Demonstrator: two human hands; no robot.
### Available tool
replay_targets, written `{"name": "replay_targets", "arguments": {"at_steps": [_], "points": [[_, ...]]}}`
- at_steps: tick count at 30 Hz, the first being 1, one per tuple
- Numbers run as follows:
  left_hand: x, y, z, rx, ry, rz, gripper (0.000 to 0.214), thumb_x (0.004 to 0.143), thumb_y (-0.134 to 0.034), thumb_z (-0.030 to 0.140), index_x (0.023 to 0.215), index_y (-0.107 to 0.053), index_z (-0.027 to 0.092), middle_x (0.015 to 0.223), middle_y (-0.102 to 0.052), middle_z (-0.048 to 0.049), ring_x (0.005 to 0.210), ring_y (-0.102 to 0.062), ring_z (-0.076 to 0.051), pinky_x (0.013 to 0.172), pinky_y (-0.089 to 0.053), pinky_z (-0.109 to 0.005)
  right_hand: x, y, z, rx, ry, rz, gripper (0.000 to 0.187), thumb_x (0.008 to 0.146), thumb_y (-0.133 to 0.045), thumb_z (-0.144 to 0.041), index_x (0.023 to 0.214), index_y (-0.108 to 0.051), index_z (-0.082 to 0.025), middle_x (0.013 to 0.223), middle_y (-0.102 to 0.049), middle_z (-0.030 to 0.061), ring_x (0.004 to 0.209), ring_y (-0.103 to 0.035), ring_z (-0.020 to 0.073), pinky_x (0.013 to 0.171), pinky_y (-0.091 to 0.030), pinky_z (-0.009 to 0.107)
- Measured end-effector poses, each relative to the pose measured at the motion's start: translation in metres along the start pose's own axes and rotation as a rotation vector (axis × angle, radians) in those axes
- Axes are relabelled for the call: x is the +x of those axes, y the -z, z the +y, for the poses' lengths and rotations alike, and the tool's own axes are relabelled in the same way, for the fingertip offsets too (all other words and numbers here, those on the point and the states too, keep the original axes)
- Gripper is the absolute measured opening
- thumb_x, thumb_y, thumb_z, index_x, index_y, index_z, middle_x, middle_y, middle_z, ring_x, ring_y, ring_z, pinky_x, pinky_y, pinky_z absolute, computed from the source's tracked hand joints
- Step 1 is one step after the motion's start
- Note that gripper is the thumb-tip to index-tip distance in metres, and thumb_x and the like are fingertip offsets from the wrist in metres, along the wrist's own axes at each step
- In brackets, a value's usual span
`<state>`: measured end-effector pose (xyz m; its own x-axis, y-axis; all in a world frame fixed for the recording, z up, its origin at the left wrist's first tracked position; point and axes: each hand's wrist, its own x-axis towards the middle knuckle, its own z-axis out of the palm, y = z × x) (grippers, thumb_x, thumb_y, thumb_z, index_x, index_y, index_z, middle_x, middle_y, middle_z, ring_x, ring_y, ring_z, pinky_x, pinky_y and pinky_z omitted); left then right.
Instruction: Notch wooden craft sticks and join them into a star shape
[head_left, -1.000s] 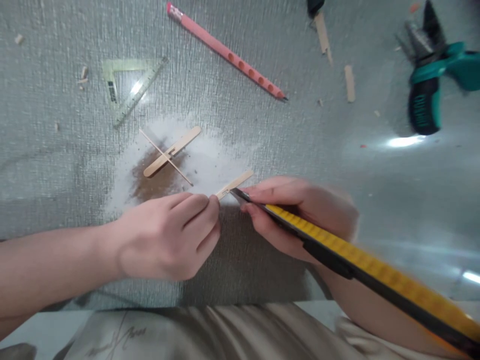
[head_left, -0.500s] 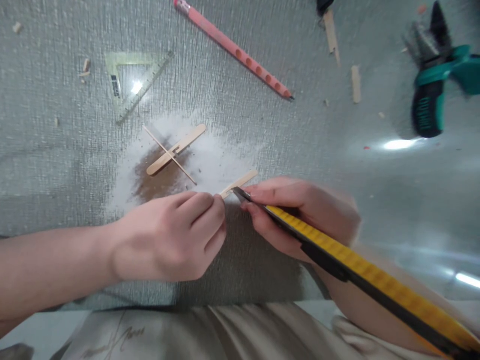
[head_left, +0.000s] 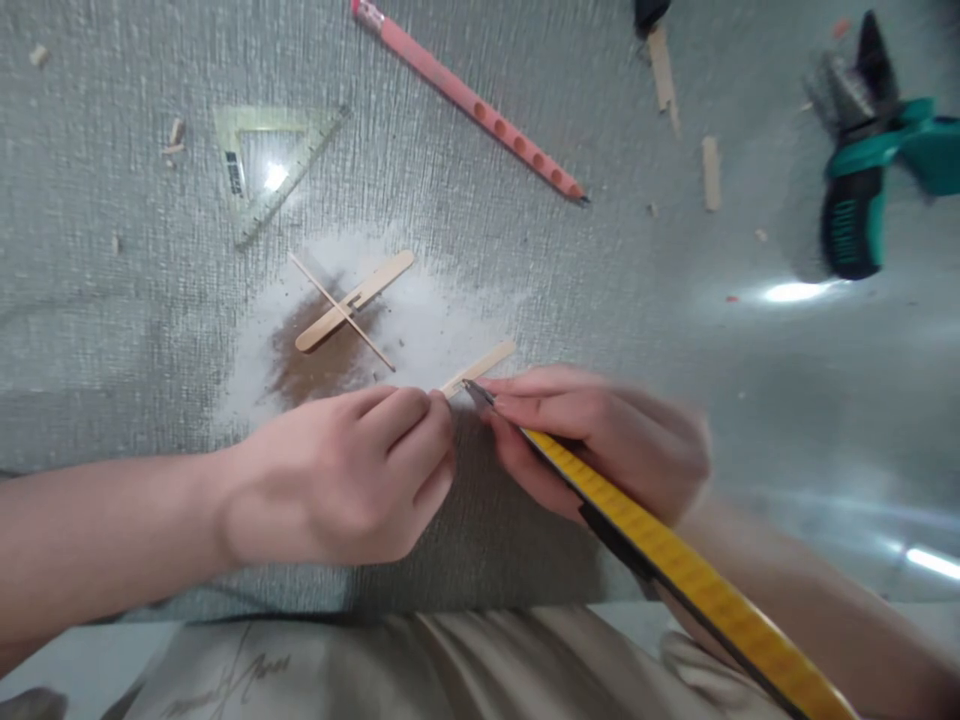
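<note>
My left hand is closed on one end of a flat wooden craft stick, whose other end sticks out up and to the right. In my right hand is a yellow and black utility knife, gripped near its front. The knife's blade tip touches the stick beside a small notch just past my left fingertips. Above my left hand, another craft stick with a notch in its middle lies on the table, crossed by a thin wooden stick.
White dust surrounds a brown patch on the grey textured table. Farther back lie a clear set square and a pink pencil. Pliers with teal and black handles are at right, near a wood scrap.
The knife's handle has swung down and to the left, turning steeper, as my right hand twisted with it. Its tip stays at the notch. My left hand and the stick barely moved.
</note>
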<state>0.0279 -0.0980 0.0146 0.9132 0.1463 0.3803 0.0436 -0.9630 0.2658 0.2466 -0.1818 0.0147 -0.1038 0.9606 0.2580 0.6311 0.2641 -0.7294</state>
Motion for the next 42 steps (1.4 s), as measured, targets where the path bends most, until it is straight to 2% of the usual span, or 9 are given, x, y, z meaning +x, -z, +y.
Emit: {"name": "replay_targets", "arguments": {"at_steps": [8,12,16,20,27,30,36,39,42], "points": [[0.002,-0.001,0.001,-0.013,0.004,0.015,0.02,0.094,-0.054,0.007,0.079,-0.067,0.009,0.079,-0.073,-0.0107,0.071,-0.071,-0.022,0.054,-0.06,-0.033,0.0,0.0,-0.003,-0.112,0.133,-0.054,0.021,0.086,-0.071,-0.008,0.101,-0.066,-0.021,0.095,-0.079,0.0092,0.078,-0.077,0.0211,0.067,-0.069,0.031],[0.003,0.0,0.003,-0.016,0.005,-0.007,0.024,0.095,-0.05,0.006,0.079,-0.067,0.008,0.078,-0.072,-0.0107,0.072,-0.071,-0.022,0.056,-0.061,-0.033,0.003,-0.001,-0.006,-0.116,0.087,-0.065,0.025,0.086,-0.068,-0.006,0.102,-0.064,-0.024,0.091,-0.079,0.0067,0.076,-0.077,0.0206,0.065,-0.068,0.032],[0.002,0.0,0.003,0.005,-0.009,-0.01,0.026,0.097,-0.047,0.005,0.082,-0.069,0.007,0.075,-0.07,-0.0085,0.073,-0.071,-0.02,0.059,-0.062,-0.031,0.006,-0.001,-0.01,-0.113,0.065,-0.071,0.024,0.087,-0.068,-0.005,0.098,-0.061,-0.025,0.081,-0.076,0.0025,0.07,-0.075,0.0179,0.059,-0.064,0.027],[0.001,0.0,0.001,0.04,-0.045,-0.011,0.024,0.097,-0.049,0.006,0.084,-0.07,0.007,0.077,-0.069,-0.0083,0.074,-0.07,-0.019,0.058,-0.062,-0.031,0.006,-0.002,-0.01,-0.093,0.062,-0.062,0.022,0.088,-0.067,-0.006,0.096,-0.06,-0.025,0.074,-0.073,-0.0002,0.067,-0.073,0.0165,0.056,-0.061,0.025],[-0.001,-0.003,0.004,0.087,-0.02,-0.004,0.014,0.093,-0.06,0.007,0.083,-0.069,0.009,0.076,-0.068,-0.0062,0.077,-0.069,-0.019,0.06,-0.062,-0.03,0.002,-0.003,-0.005,-0.025,0.019,0.006,0.024,0.087,-0.066,-0.005,0.095,-0.061,-0.026,0.074,-0.072,-0.0014,0.065,-0.072,0.0162,0.059,-0.062,0.027],[-0.001,-0.003,0.004,0.075,-0.005,0.002,0.015,0.094,-0.059,0.007,0.083,-0.069,0.009,0.076,-0.068,-0.0062,0.078,-0.069,-0.019,0.061,-0.062,-0.03,0.002,-0.004,-0.007,-0.063,-0.025,0.027,0.025,0.086,-0.066,-0.004,0.095,-0.061,-0.026,0.075,-0.072,0.0001,0.065,-0.072,0.0177,0.058,-0.062,0.029],[0.001,-0.003,0.004,0.028,0.003,0.005,0.017,0.094,-0.056,0.007,0.081,-0.068,0.01,0.077,-0.069,-0.0068,0.077,-0.069,-0.019,0.061,-0.063,-0.031,0.004,-0.003,-0.008,-0.035,0.05,-0.005,0.028,0.087,-0.065,-0.004,0.101,-0.062,-0.028,0.069,-0.071,-0.0017,0.063,-0.072,0.0192,0.053,-0.06,0.031],[0.001,-0.003,0.004,0.007,0.025,0.003,0.018,0.094,-0.055,0.007,0.081,-0.068,0.01,0.076,-0.069,-0.0068,0.076,-0.07,-0.02,0.062,-0.063,-0.031,0.004,-0.004,-0.009,-0.074,0.04,-0.004,0.032,0.085,-0.066,-0.002,0.102,-0.063,-0.029,0.069,-0.07,-0.0024,0.063,-0.072,0.0196,0.055,-0.061,0.031],[0.001,-0.003,0.005,-0.004,0.041,-0.005,0.018,0.095,-0.055,0.008,0.083,-0.068,0.01,0.077,-0.07,-0.0067,0.076,-0.07,-0.019,0.063,-0.064,-0.031,0.001,-0.007,-0.008,-0.031,-0.011,0.002,0.024,0.086,-0.066,-0.005,0.094,-0.063,-0.028,0.071,-0.069,-0.0015,0.062,-0.07,0.0186,0.057,-0.061,0.031]]}}
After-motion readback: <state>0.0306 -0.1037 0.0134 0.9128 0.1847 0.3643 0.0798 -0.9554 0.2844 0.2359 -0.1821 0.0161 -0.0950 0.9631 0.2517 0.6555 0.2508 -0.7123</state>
